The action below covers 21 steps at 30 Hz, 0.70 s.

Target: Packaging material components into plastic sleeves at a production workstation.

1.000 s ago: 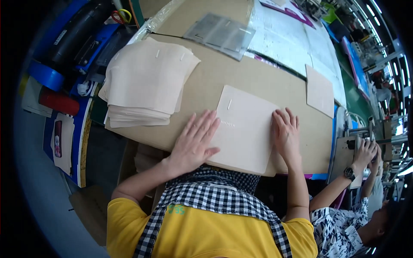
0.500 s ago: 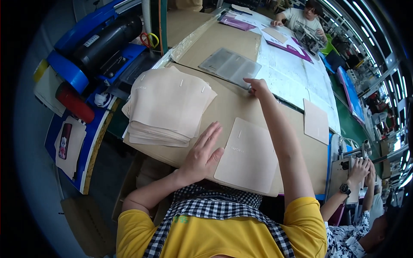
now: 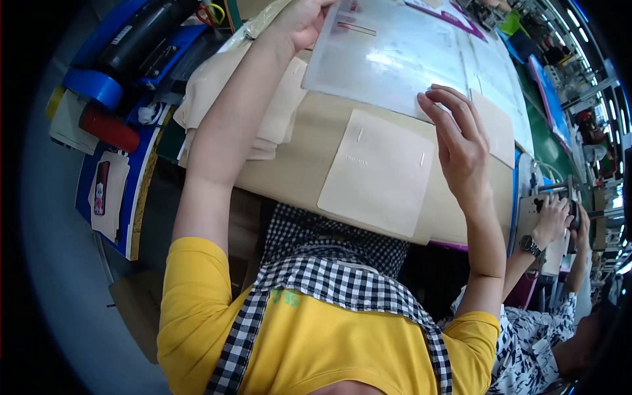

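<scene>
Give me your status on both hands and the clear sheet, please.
Left hand at the clear sheet's left edge, apparently gripping. Right hand by its near corner, grip unclear. Beige panel flat on table. Left forearm hides part of beige stack.

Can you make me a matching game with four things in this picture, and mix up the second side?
Things
1. transparent plastic sheet
2. stack of beige pieces
3. apron
4. wristwatch

Clues
A. has black-and-white checks
B. on the wrist of a co-worker
C. partly hidden behind the left arm
D. stretches between the left hand and the right hand

Right pairs: 1-D, 2-C, 3-A, 4-B.
</scene>
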Tool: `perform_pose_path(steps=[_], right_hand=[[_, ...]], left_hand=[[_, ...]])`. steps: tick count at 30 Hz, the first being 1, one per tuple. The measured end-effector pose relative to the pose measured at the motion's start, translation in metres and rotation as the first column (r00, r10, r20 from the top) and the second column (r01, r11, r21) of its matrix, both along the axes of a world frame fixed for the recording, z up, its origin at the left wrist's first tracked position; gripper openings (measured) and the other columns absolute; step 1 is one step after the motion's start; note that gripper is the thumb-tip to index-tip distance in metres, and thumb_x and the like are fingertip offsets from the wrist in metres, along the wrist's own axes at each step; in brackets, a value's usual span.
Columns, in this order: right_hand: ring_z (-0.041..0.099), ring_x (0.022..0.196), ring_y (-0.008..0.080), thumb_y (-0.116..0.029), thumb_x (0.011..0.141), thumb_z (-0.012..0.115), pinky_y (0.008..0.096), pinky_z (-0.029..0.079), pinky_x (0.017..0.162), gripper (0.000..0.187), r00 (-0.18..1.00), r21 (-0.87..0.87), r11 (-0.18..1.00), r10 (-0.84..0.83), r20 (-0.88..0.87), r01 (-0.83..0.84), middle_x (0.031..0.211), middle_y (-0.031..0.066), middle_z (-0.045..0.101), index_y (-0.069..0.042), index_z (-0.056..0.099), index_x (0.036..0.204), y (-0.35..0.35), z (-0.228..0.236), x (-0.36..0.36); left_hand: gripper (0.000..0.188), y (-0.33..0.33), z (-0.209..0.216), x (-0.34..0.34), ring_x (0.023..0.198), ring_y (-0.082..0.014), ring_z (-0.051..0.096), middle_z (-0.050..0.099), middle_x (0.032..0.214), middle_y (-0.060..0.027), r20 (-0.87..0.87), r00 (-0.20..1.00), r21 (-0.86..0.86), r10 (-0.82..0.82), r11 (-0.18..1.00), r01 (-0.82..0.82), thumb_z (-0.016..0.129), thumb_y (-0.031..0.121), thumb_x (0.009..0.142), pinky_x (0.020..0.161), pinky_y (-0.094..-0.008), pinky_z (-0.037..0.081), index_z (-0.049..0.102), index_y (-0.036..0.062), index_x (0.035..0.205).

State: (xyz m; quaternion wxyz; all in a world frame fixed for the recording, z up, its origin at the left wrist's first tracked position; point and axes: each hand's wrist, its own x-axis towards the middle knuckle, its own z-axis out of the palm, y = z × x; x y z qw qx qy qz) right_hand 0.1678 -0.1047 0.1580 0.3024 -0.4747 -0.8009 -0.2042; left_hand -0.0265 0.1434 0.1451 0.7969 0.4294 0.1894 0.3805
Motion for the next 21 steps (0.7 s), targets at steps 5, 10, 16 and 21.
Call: perform_pose_path(steps=[5, 10, 16, 21], right_hand=[[0.056, 0.111, 0.0247, -0.019, 0.082, 0.070, 0.0433, 0.047, 0.091, 0.032, 0.985, -0.187, 0.982, 0.015, 0.172, 0.018, 0.123, 0.0081, 0.057, -0.008, 0.065, 0.112, -0.052, -0.008, 0.011], [0.061, 0.092, 0.0182, -0.018, 0.083, 0.072, 0.0316, 0.048, 0.076, 0.039, 0.629, -0.220, 0.920, -0.384, -0.676, 0.326, 0.102, 0.0099, 0.065, -0.002, 0.064, 0.118, -0.084, -0.039, 0.034], [0.055, 0.062, 0.0101, -0.016, 0.087, 0.068, 0.0180, 0.041, 0.055, 0.034, 0.252, -0.683, 0.711, -0.700, -0.668, 0.166, 0.070, 0.0055, 0.061, 0.003, 0.064, 0.115, -0.095, -0.083, 0.045], [0.047, 0.052, 0.0058, -0.015, 0.089, 0.068, 0.0147, 0.035, 0.047, 0.033, 0.205, -0.623, 0.761, -0.648, -0.733, 0.179, 0.057, 0.0010, 0.053, 0.004, 0.065, 0.115, -0.082, -0.097, 0.039]], left_hand=[[0.030, -0.057, -0.028, 0.029, 0.070, -0.0106, 0.062, 0.069, 0.098, -0.0147, 0.032, 0.985, 0.127, -0.168, 0.978, 0.162, 0.052, 0.020, 0.097, 0.058, -0.0231, 0.051, 0.058, -0.0044, 0.114], [0.026, -0.145, -0.072, 0.027, 0.063, -0.0099, 0.061, 0.069, 0.097, -0.0157, -0.145, 0.978, 0.138, 0.149, 0.982, -0.129, 0.058, 0.012, 0.094, 0.047, -0.0177, 0.048, 0.057, -0.0061, 0.113], [0.031, -0.181, -0.099, 0.026, 0.061, -0.0092, 0.060, 0.068, 0.096, -0.0166, -0.258, 0.940, 0.065, 0.224, 0.975, -0.215, 0.063, 0.009, 0.090, 0.044, -0.0166, 0.046, 0.056, -0.0080, 0.115], [0.033, -0.178, -0.101, 0.028, 0.060, -0.0095, 0.059, 0.068, 0.094, -0.0153, -0.420, 0.827, 0.233, 0.374, 0.925, -0.300, 0.066, 0.009, 0.089, 0.048, -0.0163, 0.048, 0.059, -0.0083, 0.115]])
